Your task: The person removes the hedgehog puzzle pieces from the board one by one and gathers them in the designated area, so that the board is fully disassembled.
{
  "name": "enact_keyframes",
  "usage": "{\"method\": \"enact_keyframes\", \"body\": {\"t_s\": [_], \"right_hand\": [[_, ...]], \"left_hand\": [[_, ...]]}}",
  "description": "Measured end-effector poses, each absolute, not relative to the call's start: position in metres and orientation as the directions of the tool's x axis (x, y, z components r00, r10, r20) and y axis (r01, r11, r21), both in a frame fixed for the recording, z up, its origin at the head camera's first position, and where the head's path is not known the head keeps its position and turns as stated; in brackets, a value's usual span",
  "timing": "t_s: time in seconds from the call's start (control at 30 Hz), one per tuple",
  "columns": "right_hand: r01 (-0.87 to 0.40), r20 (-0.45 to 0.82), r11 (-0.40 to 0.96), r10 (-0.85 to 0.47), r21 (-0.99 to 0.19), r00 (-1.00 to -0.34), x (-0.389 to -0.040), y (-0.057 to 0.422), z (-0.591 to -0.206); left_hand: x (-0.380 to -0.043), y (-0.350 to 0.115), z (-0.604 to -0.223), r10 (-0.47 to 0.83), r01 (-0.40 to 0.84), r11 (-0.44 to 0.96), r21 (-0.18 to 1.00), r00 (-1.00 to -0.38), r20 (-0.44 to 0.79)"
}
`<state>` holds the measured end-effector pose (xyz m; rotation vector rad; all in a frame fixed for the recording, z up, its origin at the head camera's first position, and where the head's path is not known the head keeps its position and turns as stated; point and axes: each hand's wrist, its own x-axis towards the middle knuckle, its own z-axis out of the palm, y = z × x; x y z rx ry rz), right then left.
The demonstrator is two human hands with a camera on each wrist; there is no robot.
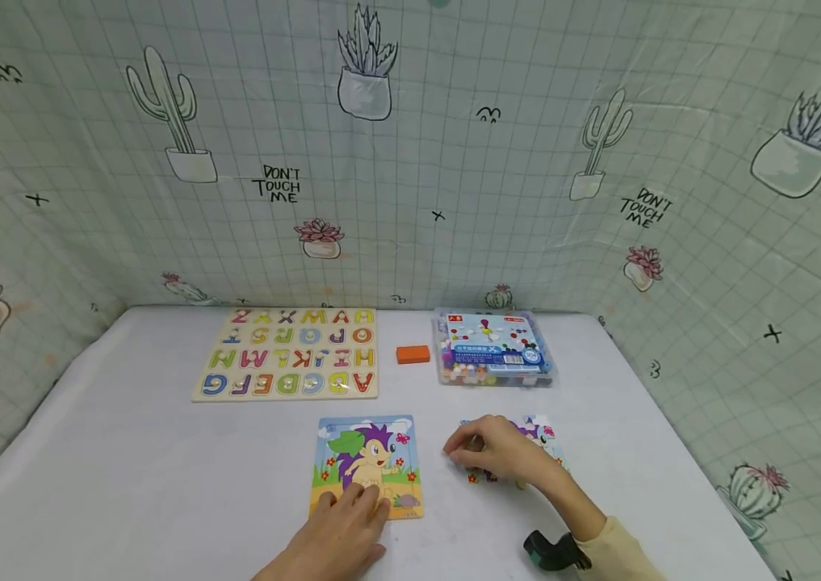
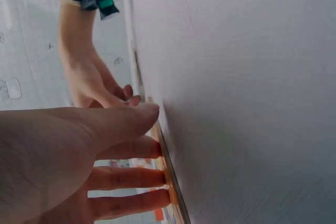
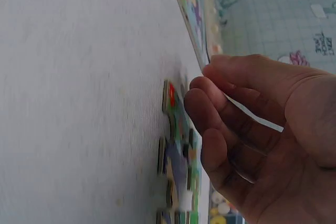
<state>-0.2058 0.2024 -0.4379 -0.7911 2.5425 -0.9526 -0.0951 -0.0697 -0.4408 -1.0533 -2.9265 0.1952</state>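
Note:
On the white table lies a square hedgehog picture board (image 1: pixel 398 452). My left hand (image 1: pixel 348 528) rests its fingertips on the board's near edge; the left wrist view shows the extended fingers meeting the board's thin wooden edge (image 2: pixel 176 190). To the right of the board, jigsaw pieces (image 1: pixel 546 436) with a similar picture lie in a group, partly covered by my right hand (image 1: pixel 493 448). That hand hovers at their left side, fingers loosely curled and thumb near the index finger; nothing shows between them. In the right wrist view, the nearest pieces (image 3: pixel 178 166) lie just beyond the fingertips.
Behind the picture board lie a wooden alphabet board (image 1: pixel 286 355) and a small orange block (image 1: pixel 412 355). A clear plastic case (image 1: pixel 495 347) of colourful beads stands at the back right. A patterned cloth (image 1: pixel 410 161) hangs behind the table. A black device (image 1: pixel 554 551) sits on the right wrist.

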Motion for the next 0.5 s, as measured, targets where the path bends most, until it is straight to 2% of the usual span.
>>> {"method": "enact_keyframes", "body": {"t_s": [0.3, 0.5], "right_hand": [[-0.479, -0.042, 0.569, -0.672, -0.668, -0.74, -0.194, 0.153, -0.437], [-0.511, -0.039, 0.582, -0.682, -0.632, -0.73, -0.192, 0.137, -0.439]], "left_hand": [[-0.1, -0.074, -0.433, 0.62, 0.622, 0.783, -0.009, -0.782, -0.071], [-0.104, -0.079, -0.429, 0.615, 0.614, 0.788, 0.049, -0.78, -0.117]]}}
